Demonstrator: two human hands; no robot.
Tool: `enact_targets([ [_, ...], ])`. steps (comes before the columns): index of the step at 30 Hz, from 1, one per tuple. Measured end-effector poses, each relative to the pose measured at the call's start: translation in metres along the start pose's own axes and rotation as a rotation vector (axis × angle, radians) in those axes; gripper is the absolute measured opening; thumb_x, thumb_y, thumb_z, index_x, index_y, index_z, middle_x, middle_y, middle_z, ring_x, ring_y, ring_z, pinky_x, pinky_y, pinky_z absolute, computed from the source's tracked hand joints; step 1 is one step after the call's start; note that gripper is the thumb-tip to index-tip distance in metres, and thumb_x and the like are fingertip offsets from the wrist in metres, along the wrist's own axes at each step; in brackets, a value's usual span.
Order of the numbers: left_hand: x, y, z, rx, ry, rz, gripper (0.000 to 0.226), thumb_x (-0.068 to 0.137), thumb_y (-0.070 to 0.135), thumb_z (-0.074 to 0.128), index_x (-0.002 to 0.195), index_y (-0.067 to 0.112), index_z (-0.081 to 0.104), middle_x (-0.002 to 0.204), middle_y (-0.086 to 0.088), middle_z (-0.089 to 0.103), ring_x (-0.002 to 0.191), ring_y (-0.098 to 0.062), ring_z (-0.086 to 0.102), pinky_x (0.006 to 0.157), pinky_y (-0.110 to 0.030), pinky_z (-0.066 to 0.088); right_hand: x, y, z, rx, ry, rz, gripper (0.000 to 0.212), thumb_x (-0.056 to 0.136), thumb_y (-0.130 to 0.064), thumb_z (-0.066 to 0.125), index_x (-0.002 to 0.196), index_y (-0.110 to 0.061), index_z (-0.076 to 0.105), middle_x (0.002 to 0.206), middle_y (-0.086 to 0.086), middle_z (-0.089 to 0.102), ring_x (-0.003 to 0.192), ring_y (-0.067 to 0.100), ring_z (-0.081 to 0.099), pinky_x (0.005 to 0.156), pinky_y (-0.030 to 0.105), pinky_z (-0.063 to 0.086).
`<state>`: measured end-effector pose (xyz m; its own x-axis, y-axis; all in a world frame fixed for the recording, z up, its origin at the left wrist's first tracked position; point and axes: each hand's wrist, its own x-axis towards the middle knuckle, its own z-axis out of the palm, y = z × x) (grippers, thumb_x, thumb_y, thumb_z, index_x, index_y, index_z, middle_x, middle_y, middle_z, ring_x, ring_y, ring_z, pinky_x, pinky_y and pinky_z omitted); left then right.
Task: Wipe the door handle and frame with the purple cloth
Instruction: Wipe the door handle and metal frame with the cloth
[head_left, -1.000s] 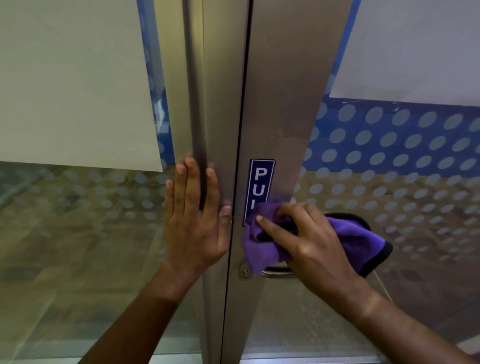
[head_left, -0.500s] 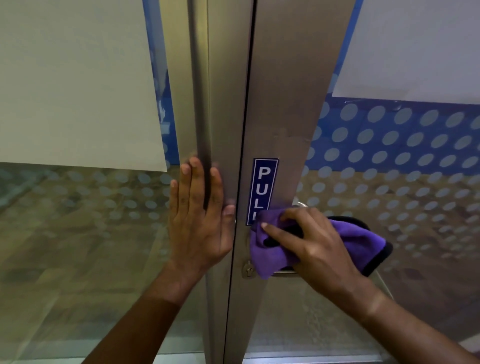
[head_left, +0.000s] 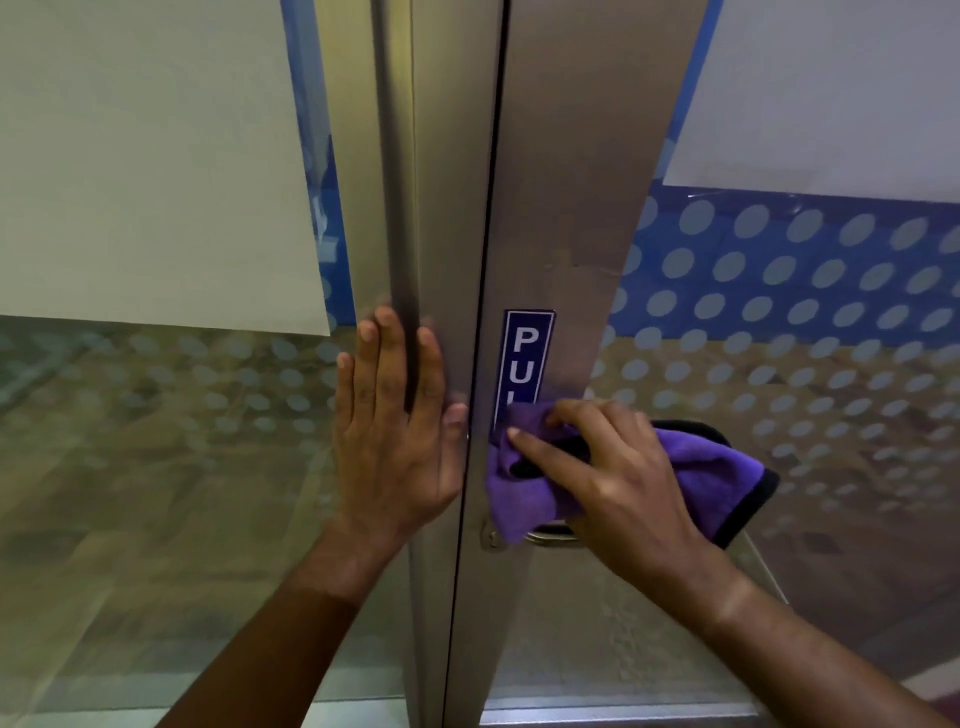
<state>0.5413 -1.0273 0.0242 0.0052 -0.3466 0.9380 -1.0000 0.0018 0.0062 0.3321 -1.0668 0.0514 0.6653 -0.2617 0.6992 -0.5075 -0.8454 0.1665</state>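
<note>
Seen from the head camera, a person's right hand (head_left: 613, 483) presses a bunched purple microfibre cloth with black edging (head_left: 524, 499) against the brushed-metal stile of a glass door (head_left: 566, 208). The grip is closed loosely over the fabric, forefinger stretched toward the door seam, the other fingers curled into the folds. The cloth lies directly under that grip, covering most of the curved steel door handle (head_left: 553, 538); only a sliver of the handle shows just below the hand, beside a small round lock fitting (head_left: 491, 538) whose detail is too small to read. Just above the grip, the cloth's upper fold overlaps the foot of a narrow blue sign lettered in white (head_left: 527, 358). Across the seam, the left hand (head_left: 395, 431) lies flat and empty, fingers spread, against the neighbouring satin-metal frame post (head_left: 447, 208), apparently bracing the door. To do this step well, the wiper should likely keep the palm bearing evenly, wrap the soft pile around the rounded bar rather than skim its face, and work along the metal's vertical grain; the loose tail hanging to the outer side of the grip could snag or drag if not gathered in. The metal looks smooth and faintly smudged, and the glass panels on either side carry a frosted dot pattern (head_left: 805, 322) and pale sheets of paper (head_left: 145, 156).
</note>
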Motion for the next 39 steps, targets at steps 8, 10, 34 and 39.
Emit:
enact_targets([
  [8,0.001,0.0,-0.004,-0.04,-0.038,0.011,0.079,0.101,0.059,0.027,0.156,0.016,-0.011,0.162,-0.003,-0.027,0.152,-0.021,-0.018,0.125,-0.041,-0.007,0.042,-0.018,0.004,-0.037,0.293,0.121,0.047,0.085,-0.014,0.075,0.13,-0.011,0.062,0.117,0.017,0.054,0.099,0.033,0.052,0.078,0.045,0.044],
  [10,0.001,0.0,-0.004,-0.021,-0.035,0.012,0.077,0.102,0.053,0.03,0.156,0.015,-0.011,0.163,-0.003,-0.026,0.152,-0.022,-0.018,0.125,-0.041,-0.007,0.036,-0.018,0.006,-0.081,0.208,0.025,0.041,0.087,-0.014,0.071,0.128,-0.013,0.065,0.117,0.018,0.061,0.102,0.034,0.053,0.081,0.044,0.042],
  [34,0.001,0.0,-0.004,-0.015,-0.026,-0.001,0.066,0.104,0.035,0.027,0.157,0.015,-0.007,0.164,-0.004,-0.023,0.153,-0.023,-0.015,0.125,-0.042,-0.005,0.04,-0.007,-0.004,-0.07,0.283,0.184,0.05,0.081,-0.025,0.08,0.128,-0.014,0.065,0.122,0.013,0.044,0.101,0.032,0.048,0.078,0.044,0.04],
  [39,0.0,0.0,-0.003,-0.003,-0.03,0.008,0.079,0.1,0.05,0.036,0.157,0.014,-0.007,0.163,-0.004,-0.023,0.153,-0.024,-0.016,0.125,-0.043,-0.004,0.041,-0.018,0.003,-0.132,0.212,0.039,0.035,0.091,-0.025,0.069,0.125,-0.018,0.067,0.123,0.014,0.059,0.104,0.033,0.055,0.081,0.045,0.043],
])
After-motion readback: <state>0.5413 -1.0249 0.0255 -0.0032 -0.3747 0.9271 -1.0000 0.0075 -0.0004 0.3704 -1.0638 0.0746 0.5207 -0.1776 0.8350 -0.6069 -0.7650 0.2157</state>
